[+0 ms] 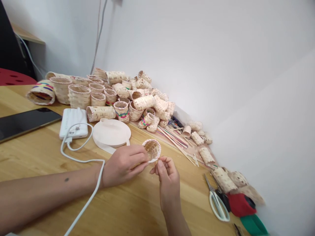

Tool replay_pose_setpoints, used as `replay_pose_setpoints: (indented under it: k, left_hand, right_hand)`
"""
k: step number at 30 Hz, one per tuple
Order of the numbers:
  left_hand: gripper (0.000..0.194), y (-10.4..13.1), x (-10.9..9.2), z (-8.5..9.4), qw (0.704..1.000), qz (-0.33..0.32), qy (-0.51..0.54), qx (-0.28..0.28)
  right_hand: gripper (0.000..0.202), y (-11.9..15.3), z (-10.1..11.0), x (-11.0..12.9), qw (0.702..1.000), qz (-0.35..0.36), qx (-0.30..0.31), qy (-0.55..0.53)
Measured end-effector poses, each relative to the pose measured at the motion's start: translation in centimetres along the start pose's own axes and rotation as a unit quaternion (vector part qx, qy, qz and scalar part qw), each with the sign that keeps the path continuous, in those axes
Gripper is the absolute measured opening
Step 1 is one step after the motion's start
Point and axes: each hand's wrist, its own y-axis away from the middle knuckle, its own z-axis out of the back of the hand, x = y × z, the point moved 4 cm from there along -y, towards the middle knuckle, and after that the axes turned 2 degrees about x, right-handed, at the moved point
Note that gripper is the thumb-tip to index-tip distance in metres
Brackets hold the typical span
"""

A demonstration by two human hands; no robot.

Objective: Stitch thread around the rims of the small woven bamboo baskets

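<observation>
A small woven basket (153, 150) with a white-wrapped rim is tipped so that its open mouth faces the camera. My left hand (126, 162) grips its left side between thumb and fingers. At the lower right of the rim, my right hand (167, 172) is closed in a pinch; what its fingertips hold is too small to make out. Behind my left hand lies a flat roll of cream ribbon (112, 131), with a loose length running down toward the wrist.
Many woven baskets (79, 95) are piled along the wall. A phone (27, 122) and a white power bank (73, 123) lie at left, its cable crossing my left wrist. Thin strips (173, 137), scissors (216, 200), a red roll (240, 205) and a green roll (253, 224) are at right.
</observation>
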Motion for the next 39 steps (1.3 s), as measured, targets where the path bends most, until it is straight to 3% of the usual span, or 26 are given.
replay_pose_setpoints:
  k: [6, 10, 28, 39]
  left_hand:
    - [0.015, 0.1, 0.0, -0.1, 1.0, -0.002, 0.0, 0.008]
    - [0.018, 0.0, -0.1, 0.0, 1.0, 0.002, -0.005, 0.007]
    - [0.022, -0.2, -0.1, 0.0, 0.999, 0.032, 0.003, 0.029]
    - [0.021, -0.3, 0.2, 0.2, 0.999, 0.037, 0.005, 0.009]
  right_hand:
    - [0.023, 0.3, 0.0, 0.9, 0.987, 0.077, 0.0, 0.144]
    - [0.021, 0.7, -0.1, 1.5, 0.977, 0.104, -0.013, 0.185]
    - [0.018, 0.6, 0.3, 1.6, 0.958, 0.15, 0.022, 0.245]
    - [0.025, 0.4, 1.1, 1.8, 0.968, 0.114, -0.008, 0.223]
